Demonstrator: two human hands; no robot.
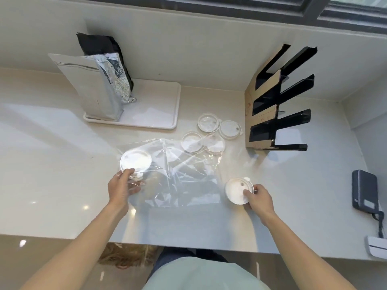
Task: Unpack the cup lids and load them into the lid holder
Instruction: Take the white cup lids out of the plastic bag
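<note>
A clear plastic bag [184, 178] lies flat in the middle of the counter. My left hand [122, 188] grips the bag's left end, where a white lid [135, 162] sits inside the plastic. My right hand [258, 198] holds another white lid [235, 190] at the bag's right edge. Several loose lids [209, 132] lie beyond the bag, one with a tab [230, 129] nearest the holder. The black lid holder [278, 103] with three angled slots stands at the right, and no lids show in it.
A white tray [159, 114] at the back left carries a silver foil pouch [92, 86] and a black one [98, 45]. A dark power bank [365, 189] with a cable lies at the far right. The counter's front edge runs just below my forearms.
</note>
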